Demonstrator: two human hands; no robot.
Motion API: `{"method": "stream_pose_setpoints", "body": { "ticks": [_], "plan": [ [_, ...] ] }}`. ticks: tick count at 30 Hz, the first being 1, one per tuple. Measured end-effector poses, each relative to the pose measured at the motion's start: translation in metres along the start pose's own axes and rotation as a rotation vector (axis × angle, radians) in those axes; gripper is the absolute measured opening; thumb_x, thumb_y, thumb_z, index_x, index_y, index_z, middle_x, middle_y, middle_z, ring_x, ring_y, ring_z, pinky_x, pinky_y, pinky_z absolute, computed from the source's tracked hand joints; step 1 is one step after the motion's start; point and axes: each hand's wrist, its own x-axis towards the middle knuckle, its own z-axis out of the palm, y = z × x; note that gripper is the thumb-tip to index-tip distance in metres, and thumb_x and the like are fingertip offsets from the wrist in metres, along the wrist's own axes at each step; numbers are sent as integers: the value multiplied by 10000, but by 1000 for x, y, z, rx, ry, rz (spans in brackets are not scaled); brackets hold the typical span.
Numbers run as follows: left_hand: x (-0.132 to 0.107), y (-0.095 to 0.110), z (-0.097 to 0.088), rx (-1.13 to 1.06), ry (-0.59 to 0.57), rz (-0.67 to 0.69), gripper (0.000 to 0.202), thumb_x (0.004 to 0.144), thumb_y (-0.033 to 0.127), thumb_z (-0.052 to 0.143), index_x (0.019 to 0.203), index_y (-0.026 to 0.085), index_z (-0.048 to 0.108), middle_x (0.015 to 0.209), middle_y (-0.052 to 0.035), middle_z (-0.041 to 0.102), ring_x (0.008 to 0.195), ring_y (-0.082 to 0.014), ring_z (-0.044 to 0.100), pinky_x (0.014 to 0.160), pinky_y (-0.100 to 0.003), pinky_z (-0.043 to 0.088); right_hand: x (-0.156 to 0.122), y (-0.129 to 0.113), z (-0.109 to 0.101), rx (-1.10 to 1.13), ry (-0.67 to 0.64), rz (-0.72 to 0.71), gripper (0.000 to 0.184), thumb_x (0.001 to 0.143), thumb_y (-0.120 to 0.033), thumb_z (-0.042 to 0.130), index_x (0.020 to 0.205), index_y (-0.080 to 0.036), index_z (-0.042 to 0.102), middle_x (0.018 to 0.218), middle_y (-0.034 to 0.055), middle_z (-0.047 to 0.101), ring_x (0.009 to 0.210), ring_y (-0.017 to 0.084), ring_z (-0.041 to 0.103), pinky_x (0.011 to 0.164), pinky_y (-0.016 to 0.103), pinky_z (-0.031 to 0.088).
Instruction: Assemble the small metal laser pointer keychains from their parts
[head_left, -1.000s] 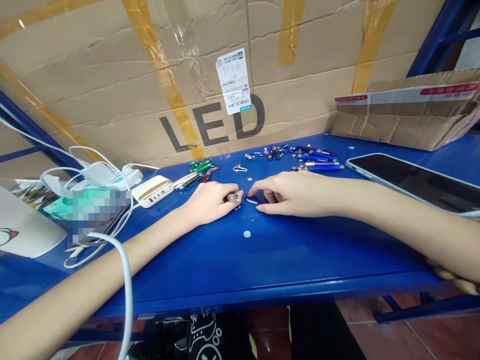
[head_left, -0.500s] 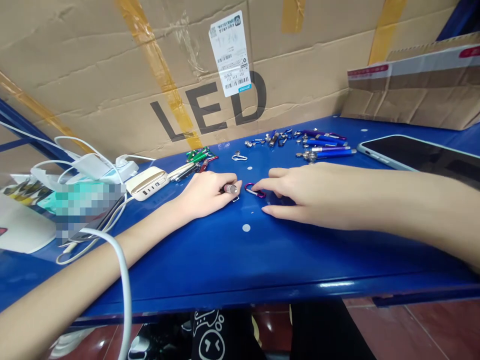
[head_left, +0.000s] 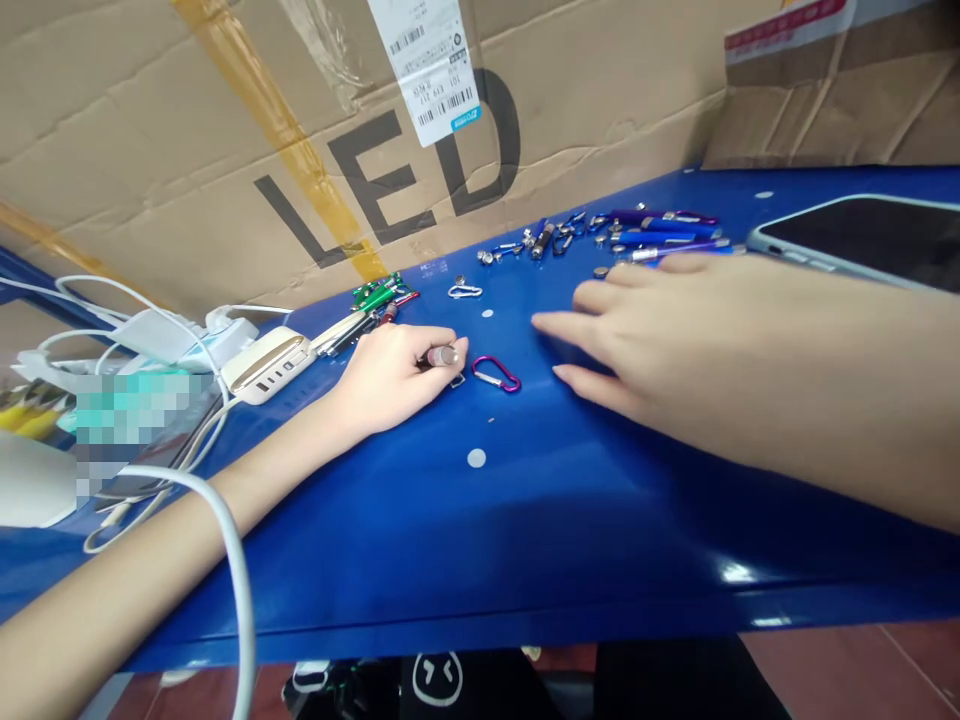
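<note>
Left hand: fingers closed around a small metal-tipped cylinder, just left of the magenta carabiner. Right hand: fingers spread open, holding nothing, just right of the carabiner. Carabiner flat on the blue workbench, touching neither hand. Silver carabiner beyond it; blue pen-shaped tubes farther off, beyond and to its right.

A small-parts workshop or stockroom, going by the evidence: a blue steel workbench, rows of pen-shaped flashlights and a loose carabiner on its top, a big taped carton printed LED with a barcode shipping label right behind, a torn cardboard box in the far corner, red floor tiles below
</note>
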Motion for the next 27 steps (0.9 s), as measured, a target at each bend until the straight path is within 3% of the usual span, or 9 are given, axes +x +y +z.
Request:
{"method": "stream_pose_setpoints", "body": {
  "ticks": [3,7,14,22,27],
  "plan": [
    [-1,-1,0,5,1,6,334,810,357,356,530,176,348,468,40,387,463,-78,301,491,-225,232,9,0,4,-209,-30,-82,402,840,-485,362,966,-232,649,1080,53,599,1127,285,464,860,432,380],
    [-3,-3,0,16,8,15,305,802,341,365,548,176,401,498,34,450,484,-87,371,502,-221,235,21,-7,4,-380,-104,-66,383,837,-378,410,1132,-205,583,1062,101,579,1032,292,519,849,451,398],
    [-7,-6,0,18,1,68,267,802,323,369,605,188,488,534,30,519,493,-103,453,469,-230,224,29,-10,5,-215,-164,-176,494,877,-398,324,1347,-248,346,1244,91,465,1116,252,450,928,452,367],
    [-11,-4,-5,17,-3,93,216,792,279,387,648,195,524,562,10,568,561,-142,543,480,-229,252,37,-15,0,34,-186,-209,419,867,-485,344,1097,-238,592,1084,60,546,1021,178,496,914,357,382],
    [-14,-2,-6,41,5,81,200,793,280,400,679,206,547,635,-7,626,644,-175,598,509,-227,297,37,-24,-1,30,-148,-200,393,765,-567,489,994,-284,637,1032,17,571,981,165,524,805,287,416]
  ]
}}
